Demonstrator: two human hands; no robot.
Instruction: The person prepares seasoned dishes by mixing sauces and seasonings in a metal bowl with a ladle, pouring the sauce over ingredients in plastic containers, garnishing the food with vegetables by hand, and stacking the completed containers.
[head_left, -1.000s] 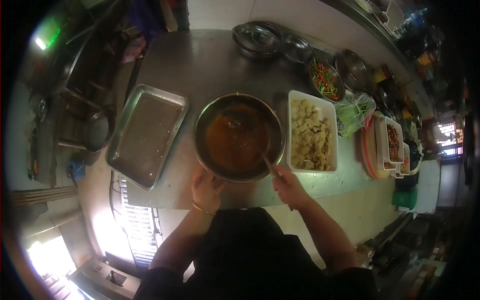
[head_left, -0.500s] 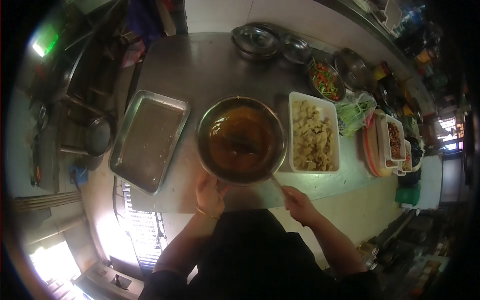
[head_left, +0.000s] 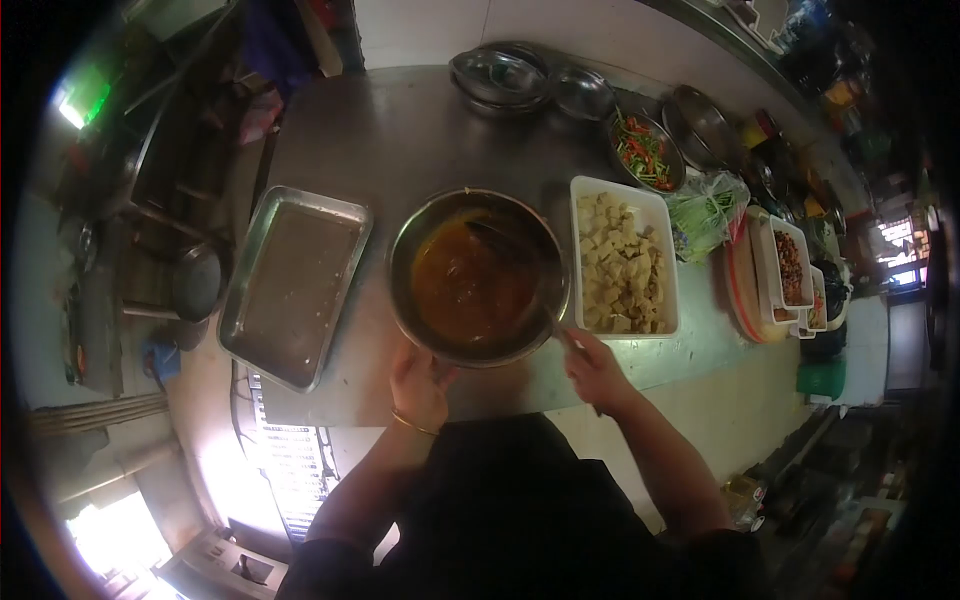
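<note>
A round metal bowl (head_left: 398, 310) with orange-brown liquid (head_left: 470, 280) in it stands on the metal table. My left hand (head_left: 420, 385) grips the bowl's near rim at the lower left, a yellow bangle on its wrist. Closed round the handle of a long utensil (head_left: 568, 336), my right hand (head_left: 598, 373) is just off the bowl's lower right edge. The utensil reaches over the rim, and its far end is hard to make out in the liquid. Right of the bowl, a white tray (head_left: 672, 300) holds pale cubes (head_left: 620, 265).
A shallow metal tray (head_left: 290, 285) lies at the left. Metal bowls (head_left: 500, 75), a bowl of red and green strips (head_left: 643, 152) and a plastic bag of greens (head_left: 708, 215) line the back right. Farther right are small white containers (head_left: 790, 265).
My right hand and the utensil have moved about the bowl's lower right rim, and the liquid's surface has shifted. My left hand has stayed at the rim.
</note>
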